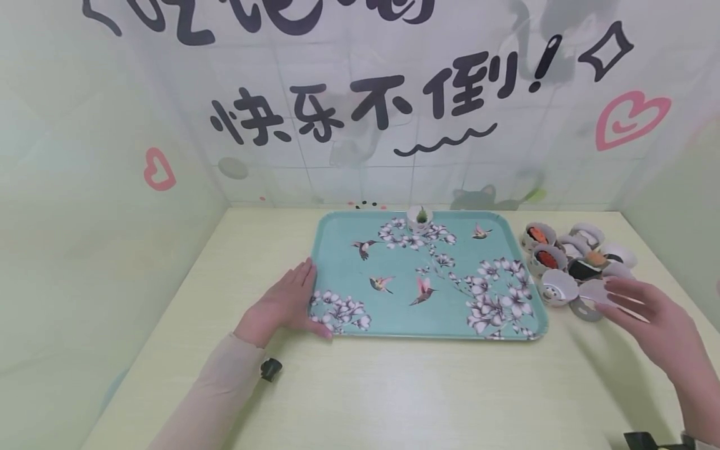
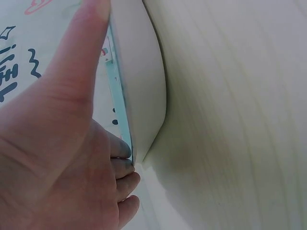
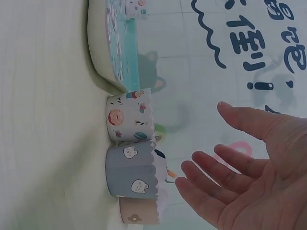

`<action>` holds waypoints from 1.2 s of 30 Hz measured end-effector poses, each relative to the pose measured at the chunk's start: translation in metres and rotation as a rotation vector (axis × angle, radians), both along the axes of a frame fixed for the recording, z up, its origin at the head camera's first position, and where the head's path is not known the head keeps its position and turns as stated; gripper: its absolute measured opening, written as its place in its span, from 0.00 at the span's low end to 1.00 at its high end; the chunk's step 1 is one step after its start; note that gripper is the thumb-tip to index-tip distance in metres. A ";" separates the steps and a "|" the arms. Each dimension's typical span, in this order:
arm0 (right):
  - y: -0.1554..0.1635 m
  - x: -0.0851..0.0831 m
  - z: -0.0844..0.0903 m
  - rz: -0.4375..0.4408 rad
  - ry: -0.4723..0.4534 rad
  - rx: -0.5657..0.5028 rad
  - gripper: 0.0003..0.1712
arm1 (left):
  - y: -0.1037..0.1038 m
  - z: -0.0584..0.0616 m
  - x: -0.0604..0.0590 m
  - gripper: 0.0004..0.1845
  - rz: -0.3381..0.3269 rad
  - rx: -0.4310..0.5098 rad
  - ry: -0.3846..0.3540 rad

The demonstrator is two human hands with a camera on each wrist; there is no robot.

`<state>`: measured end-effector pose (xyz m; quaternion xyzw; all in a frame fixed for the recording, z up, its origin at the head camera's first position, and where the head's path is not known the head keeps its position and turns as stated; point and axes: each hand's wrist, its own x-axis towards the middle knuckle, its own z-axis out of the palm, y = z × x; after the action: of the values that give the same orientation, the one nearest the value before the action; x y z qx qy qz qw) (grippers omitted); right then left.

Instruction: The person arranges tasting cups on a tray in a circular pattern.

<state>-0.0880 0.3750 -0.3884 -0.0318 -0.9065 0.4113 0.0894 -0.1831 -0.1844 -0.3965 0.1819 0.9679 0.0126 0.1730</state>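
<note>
Left hand point(image 1: 284, 301) at left edge of blue tray point(image 1: 343, 256), fingers straight, thumb wide; right hand point(image 1: 664, 322) hovering near paper cups point(image 1: 559, 289), fingers wide, free! Tray flat on worktop point(image 1: 394, 394), lone cup point(image 1: 417, 229) at far side.

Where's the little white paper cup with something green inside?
In the head view, the white paper cup stands on the pale turquoise rectangular tray, midway along its far edge, left of the clustered paper cups near the right hand.
</note>
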 end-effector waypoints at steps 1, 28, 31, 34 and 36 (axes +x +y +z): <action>0.002 0.001 -0.001 -0.002 0.002 -0.004 0.21 | 0.000 0.000 0.000 0.79 0.000 -0.001 -0.001; 0.025 0.008 -0.019 -0.045 -0.089 -0.073 0.22 | -0.001 -0.002 0.000 0.79 -0.005 0.004 0.005; 0.025 0.007 -0.021 -0.045 -0.090 -0.073 0.22 | -0.001 -0.002 0.001 0.79 -0.005 0.004 -0.001; 0.026 0.006 -0.023 -0.044 -0.088 -0.062 0.21 | -0.001 -0.002 0.001 0.79 -0.005 0.009 -0.001; 0.027 0.004 -0.024 -0.040 -0.090 -0.058 0.21 | -0.001 -0.002 0.001 0.79 -0.003 0.007 0.002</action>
<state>-0.0836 0.4018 -0.4129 -0.0711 -0.8966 0.4335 0.0558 -0.1825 -0.1853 -0.3986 0.1839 0.9678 0.0154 0.1713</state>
